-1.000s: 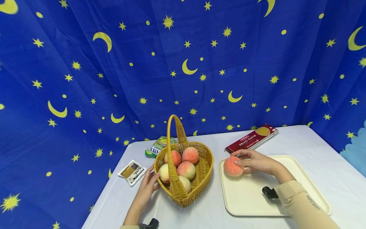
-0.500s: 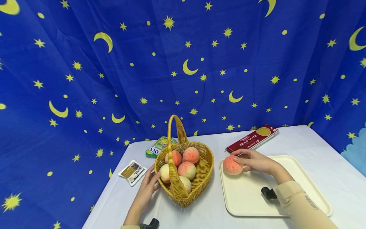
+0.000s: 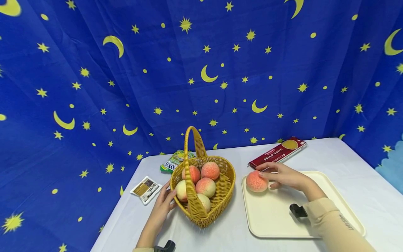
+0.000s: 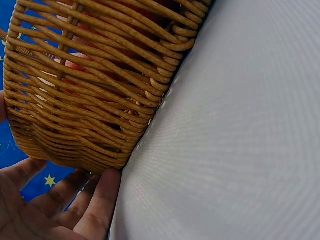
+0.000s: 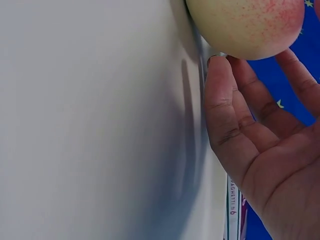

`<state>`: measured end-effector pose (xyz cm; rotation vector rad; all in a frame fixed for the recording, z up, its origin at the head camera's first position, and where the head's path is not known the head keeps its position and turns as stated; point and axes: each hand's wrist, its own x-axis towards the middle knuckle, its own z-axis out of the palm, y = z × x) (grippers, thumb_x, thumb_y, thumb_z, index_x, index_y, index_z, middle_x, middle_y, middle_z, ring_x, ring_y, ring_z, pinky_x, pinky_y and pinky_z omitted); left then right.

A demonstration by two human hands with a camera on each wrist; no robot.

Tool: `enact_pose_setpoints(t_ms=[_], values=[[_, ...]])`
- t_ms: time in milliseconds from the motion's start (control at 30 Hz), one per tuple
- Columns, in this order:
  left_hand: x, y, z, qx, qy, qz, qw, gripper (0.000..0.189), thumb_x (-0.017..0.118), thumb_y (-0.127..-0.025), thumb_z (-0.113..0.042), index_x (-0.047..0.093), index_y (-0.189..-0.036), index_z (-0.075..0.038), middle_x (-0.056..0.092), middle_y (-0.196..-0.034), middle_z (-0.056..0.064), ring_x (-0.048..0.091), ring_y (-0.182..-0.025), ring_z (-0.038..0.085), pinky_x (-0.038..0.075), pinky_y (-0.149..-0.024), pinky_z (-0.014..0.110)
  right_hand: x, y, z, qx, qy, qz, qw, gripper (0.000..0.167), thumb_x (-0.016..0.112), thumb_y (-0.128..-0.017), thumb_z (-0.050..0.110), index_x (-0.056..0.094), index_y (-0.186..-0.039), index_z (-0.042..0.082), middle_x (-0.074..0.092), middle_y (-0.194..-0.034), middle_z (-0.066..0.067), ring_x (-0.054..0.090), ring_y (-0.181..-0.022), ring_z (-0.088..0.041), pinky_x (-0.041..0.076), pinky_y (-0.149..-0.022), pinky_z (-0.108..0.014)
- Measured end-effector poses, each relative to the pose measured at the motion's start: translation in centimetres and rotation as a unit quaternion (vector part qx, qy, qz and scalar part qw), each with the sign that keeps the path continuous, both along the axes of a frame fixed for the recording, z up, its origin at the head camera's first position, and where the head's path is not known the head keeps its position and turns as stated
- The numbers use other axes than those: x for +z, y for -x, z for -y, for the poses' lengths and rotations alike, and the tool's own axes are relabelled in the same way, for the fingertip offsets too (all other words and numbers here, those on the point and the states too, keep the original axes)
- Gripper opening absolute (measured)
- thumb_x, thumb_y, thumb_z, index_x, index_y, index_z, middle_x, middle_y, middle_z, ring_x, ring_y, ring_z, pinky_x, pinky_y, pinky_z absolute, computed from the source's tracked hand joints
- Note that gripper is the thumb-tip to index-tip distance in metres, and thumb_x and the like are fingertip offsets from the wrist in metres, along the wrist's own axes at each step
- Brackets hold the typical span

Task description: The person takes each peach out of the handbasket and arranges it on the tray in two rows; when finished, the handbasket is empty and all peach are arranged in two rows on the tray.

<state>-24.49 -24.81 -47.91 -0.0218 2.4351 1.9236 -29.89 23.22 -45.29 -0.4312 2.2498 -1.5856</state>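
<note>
At far left, a labelled food pack (image 3: 146,189) lies flat on the white tablecloth. Your left hand (image 3: 160,204) rests against the heart-shaped wicker basket (image 3: 204,221): its fingers are spread along the outer wall, the thumb apart from them, in a placement that apparently steadies the basket. A green snack bag (image 3: 174,162) lies behind it, partly hidden. Five peaches (image 3: 205,188) sit clustered inside the basket, left of a bare stretch of wicker.

To the right, the loose peach (image 3: 256,182) appears to rest at the far left corner of the cream tray (image 3: 274,213); the raised rim probably helps contain it. Your right hand (image 3: 284,176) is at its right side, fingers parted and lightly touching the skin, without a firm pinch. The red spaghetti box (image 3: 274,154) lies beyond the hand.

Compared with half a second earlier, your right fingers sit slightly farther back and more loosely, covering more of the box lettering. The loose peach, basket and left hand remain essentially in place.
</note>
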Motion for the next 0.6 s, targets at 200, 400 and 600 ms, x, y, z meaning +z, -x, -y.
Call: enact_pose_setpoints(t_ms=[200,400,600], values=[[0.0,-0.1,0.0,0.001,0.002,-0.002,1.0000,0.068,0.053,-0.114,-0.040,0.027,-0.170,-0.012,0.039,-0.166,0.032,0.055,-0.144,0.045,0.061,-0.109,0.048,0.7,0.1,-0.4,-0.001,-0.017,-0.025,0.9995,0.059,0.069,-0.105,0.032,0.053,-0.152,0.000,0.058,-0.148,-0.026,0.067,-0.114,-0.023,0.067,-0.090,-0.040],[0.1,-0.1,0.0,0.002,0.007,0.001,1.0000,0.069,0.052,-0.114,-0.043,0.025,-0.170,-0.013,0.037,-0.167,0.032,0.054,-0.145,0.047,0.060,-0.110,0.050,2.7,0.5,-0.4,0.000,-0.043,-0.067,0.9969,0.057,0.070,-0.105,0.032,0.056,-0.150,0.001,0.061,-0.149,-0.026,0.067,-0.126,-0.031,0.066,-0.096,-0.048],[0.1,-0.1,0.0,0.000,0.004,0.001,1.0000,0.069,0.052,-0.114,-0.043,0.025,-0.170,-0.013,0.036,-0.168,0.031,0.053,-0.146,0.047,0.060,-0.111,0.050,5.5,1.3,1.2,0.015,-0.066,-0.101,0.9926,0.053,0.070,-0.105,0.033,0.058,-0.149,0.006,0.067,-0.143,-0.025,0.068,-0.125,-0.038,0.066,-0.095,-0.048]])
